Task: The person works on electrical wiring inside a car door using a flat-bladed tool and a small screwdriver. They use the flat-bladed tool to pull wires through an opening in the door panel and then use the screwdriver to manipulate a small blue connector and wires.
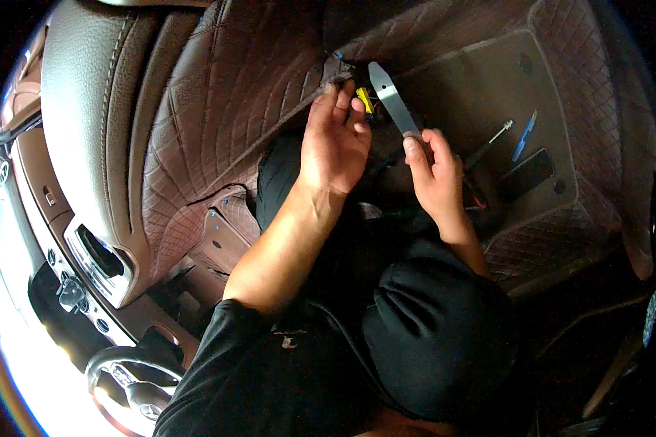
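Note:
My right hand (436, 169) is closed around a flat metal pry bar (388, 91) with a rounded tip and a small hole. The bar points up and to the left. To its left, my left hand (335, 149) is raised with the palm toward me and the fingers half curled. Its fingertips close on the edge of the brown quilted cover (335, 70), where a small blue spot shows. Right beside those fingertips is a yellow connector (364, 100), apart from the bar; what lies behind it is dark and hidden.
A blue-handled knife (525, 137), a thin metal-shafted tool (497, 138) and a dark phone-like slab (530, 175) lie on the brown floor mat (481, 65) at the right. A leather seat (87, 95) rises at the left. A steering wheel (135, 375) shows at the lower left.

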Motion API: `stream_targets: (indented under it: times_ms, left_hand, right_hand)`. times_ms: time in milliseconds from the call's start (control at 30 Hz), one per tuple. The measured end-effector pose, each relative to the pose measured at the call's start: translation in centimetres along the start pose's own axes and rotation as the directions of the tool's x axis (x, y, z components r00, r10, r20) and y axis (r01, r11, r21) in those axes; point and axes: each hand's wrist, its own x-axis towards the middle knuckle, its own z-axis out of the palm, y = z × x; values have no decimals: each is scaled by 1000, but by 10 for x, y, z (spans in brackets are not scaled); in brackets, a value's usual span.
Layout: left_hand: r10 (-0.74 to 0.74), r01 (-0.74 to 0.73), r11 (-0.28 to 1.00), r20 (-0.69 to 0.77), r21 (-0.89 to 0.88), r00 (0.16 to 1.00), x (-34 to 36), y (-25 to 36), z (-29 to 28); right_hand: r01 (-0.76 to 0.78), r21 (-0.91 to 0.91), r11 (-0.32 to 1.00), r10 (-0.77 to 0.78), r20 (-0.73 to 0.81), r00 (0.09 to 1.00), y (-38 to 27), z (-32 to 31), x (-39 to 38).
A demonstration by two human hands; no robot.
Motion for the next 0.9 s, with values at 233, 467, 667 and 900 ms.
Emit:
stream_targets:
  times_ms: [233,467,667,900]
  left_hand:
    - [-47,63,985,102,-161,994,8,5,2]
    - [-64,79,990,125,-119,990,11,-9,16]
    - [-238,246,969,330,18,913,21,21,-11]
    - [-154,188,979,316,-78,936,32,11,2]
  right_hand:
    - [-70,-139,988,62,-65,996,31,-5,-22]
    - [-100,-164,981,79,-132,988,54,-23,-32]
    - [-113,-173,978,72,-225,972,52,-4,-25]
    - [-44,-299,953,-48,-292,955,78,-8,-46]
